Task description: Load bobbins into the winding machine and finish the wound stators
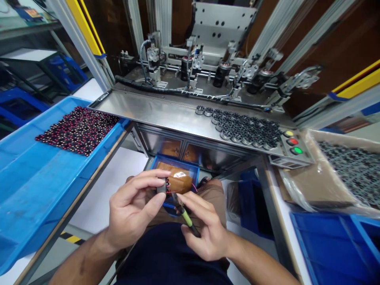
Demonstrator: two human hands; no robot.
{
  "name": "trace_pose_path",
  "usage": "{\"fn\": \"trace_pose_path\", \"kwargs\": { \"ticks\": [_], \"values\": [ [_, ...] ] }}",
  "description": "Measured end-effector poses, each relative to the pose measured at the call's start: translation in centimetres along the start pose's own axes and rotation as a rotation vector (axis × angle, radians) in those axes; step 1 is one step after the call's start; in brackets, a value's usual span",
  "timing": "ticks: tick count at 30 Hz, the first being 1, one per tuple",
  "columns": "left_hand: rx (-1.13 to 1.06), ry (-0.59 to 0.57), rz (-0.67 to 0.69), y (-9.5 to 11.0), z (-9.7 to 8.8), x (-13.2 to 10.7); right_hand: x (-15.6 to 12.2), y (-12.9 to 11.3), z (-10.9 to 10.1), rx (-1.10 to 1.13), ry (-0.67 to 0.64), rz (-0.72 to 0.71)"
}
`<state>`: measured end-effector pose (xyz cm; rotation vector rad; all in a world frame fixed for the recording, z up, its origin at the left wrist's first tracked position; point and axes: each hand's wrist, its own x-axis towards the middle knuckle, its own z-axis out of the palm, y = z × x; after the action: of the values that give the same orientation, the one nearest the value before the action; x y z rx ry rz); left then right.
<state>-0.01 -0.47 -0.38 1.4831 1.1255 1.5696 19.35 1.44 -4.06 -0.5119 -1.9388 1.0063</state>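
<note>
Between the thumb and fingers of my left hand [133, 202] is a small round motor stator [162, 186], dark on its side with red windings facing right. A thin red wire [194, 187] runs from it to the right. My right hand [204, 227] is closed around a pair of cutting pliers [185, 215] with green and black handles. The plier tips are close to the stator's wire side; whether the jaws touch the wire I cannot tell. Both hands are above my lap, over a blue bin [194, 168] holding a brown wrapped package [178, 178].
A blue tray [32, 190] on the left holds many red-and-black wound parts [83, 128]. Grey ring parts [246, 126] sit on the metal ledge [154, 111] before a machine. Right of them are a button box [292, 146], a parts carton [314, 186] and a blue bin [323, 241].
</note>
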Motion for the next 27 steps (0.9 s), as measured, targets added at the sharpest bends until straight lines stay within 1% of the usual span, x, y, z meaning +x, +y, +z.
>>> {"fn": "trace_pose_path", "kwargs": {
  "ticks": [7, 11, 15, 18, 27],
  "values": [
    [0.043, -0.013, -0.002, -0.15, -0.09, -0.22, -0.3, 0.15, 0.08, -0.036, 0.012, -0.013],
    [0.053, -0.028, 0.019, -0.17, -0.14, -0.2, -0.59, 0.27, 0.14, -0.077, 0.041, -0.008],
    [0.092, -0.041, 0.107, -0.22, -0.28, -0.17, -0.34, 0.01, 0.09, -0.067, 0.056, 0.036],
    [0.118, -0.056, 0.172, -0.21, -0.33, -0.15, -0.11, -0.21, 0.06, -0.064, 0.056, 0.026],
    [0.15, -0.092, 0.197, -0.09, -0.35, -0.12, 0.07, -0.04, 0.21, -0.059, 0.034, 0.016]
  ]
}}
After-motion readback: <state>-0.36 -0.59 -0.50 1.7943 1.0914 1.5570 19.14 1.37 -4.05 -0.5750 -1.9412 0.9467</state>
